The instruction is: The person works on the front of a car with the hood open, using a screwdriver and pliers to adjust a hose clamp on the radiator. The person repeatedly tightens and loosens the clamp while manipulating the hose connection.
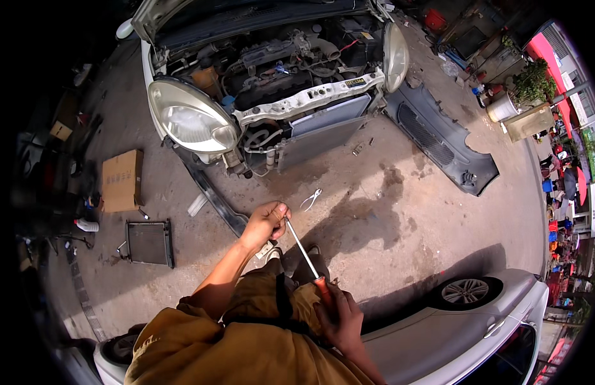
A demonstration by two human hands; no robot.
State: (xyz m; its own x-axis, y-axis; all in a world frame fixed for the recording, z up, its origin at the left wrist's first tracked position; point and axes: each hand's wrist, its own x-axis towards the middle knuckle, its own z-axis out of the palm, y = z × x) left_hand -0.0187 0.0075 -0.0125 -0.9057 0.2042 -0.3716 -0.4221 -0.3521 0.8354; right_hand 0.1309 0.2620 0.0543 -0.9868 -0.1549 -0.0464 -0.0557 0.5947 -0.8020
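Note:
A screwdriver [304,253] with a long metal shaft and a red-orange handle slants in front of my body. My right hand [341,317] is closed round the handle at the lower end. Up at the tip, the closed fingers of my left hand [266,224] pinch the shaft's end; whether a small part is also in them cannot be seen. Beyond my hands stands a light-coloured car with its hood raised, its engine bay [278,64] bare and front bumper off. A grey radiator panel [323,140] hangs tilted at its front. On the ground lie pliers [311,199].
A dark bumper cover [438,138] lies at the right. To the left are a cardboard box [122,181], a radiator [149,243] and a long dark strip [210,192]. A silver car [432,327] is close behind my right side. A planter [503,109] stands far right.

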